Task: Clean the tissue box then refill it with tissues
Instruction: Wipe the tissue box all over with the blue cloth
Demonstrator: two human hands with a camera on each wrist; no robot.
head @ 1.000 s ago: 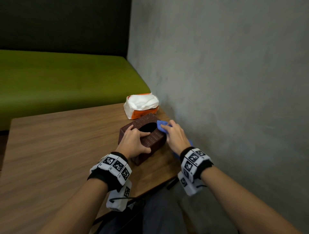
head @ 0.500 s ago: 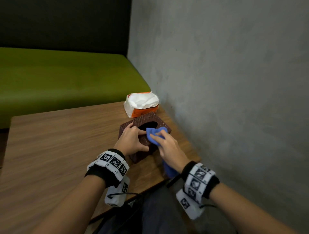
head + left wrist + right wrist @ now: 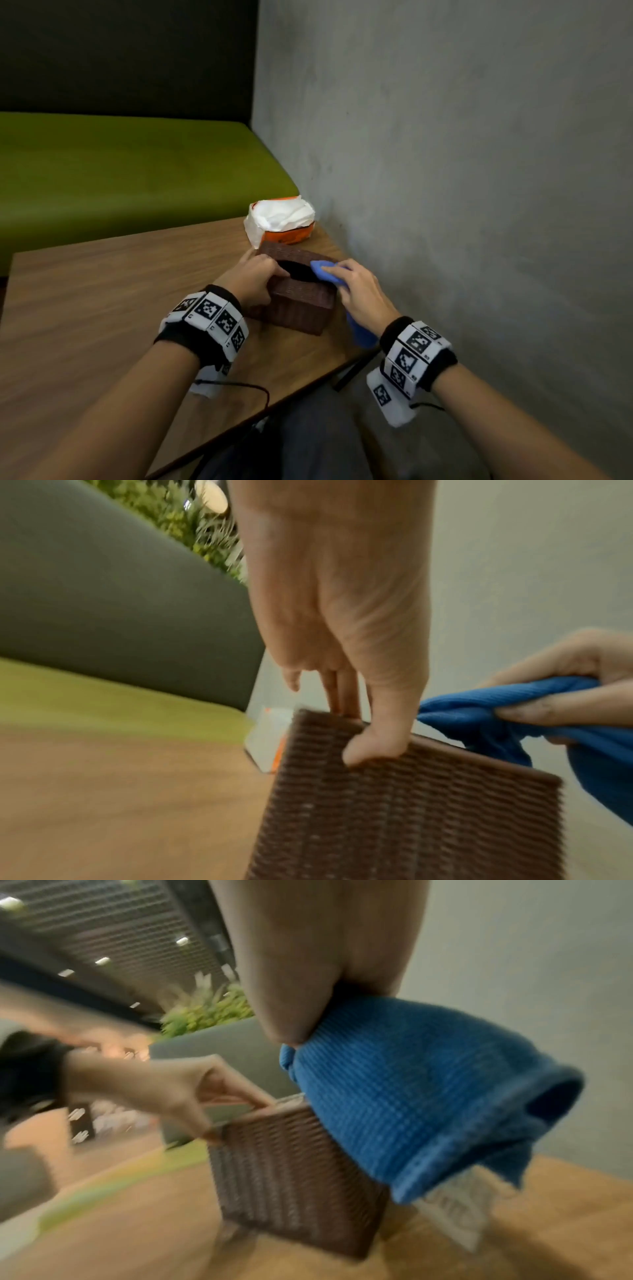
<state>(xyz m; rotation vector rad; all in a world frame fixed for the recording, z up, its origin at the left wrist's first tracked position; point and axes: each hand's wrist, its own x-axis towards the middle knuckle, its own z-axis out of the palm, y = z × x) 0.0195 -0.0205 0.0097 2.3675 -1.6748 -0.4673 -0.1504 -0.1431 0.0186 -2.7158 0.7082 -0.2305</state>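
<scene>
A wooden table carries everything here, its right edge running along a grey wall. On it, between the left hand and the right hand, stands a brown woven tissue box, tipped up on one lower edge rather than sitting flat. Just beyond both hands, at the far right corner of the tabletop, lies an orange-and-white pack of tissues, torn open on top and close behind the box.

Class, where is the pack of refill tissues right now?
In the head view, the tissue pack sits at the table's far right corner, by the grey wall, just behind the brown tissue box.
</scene>
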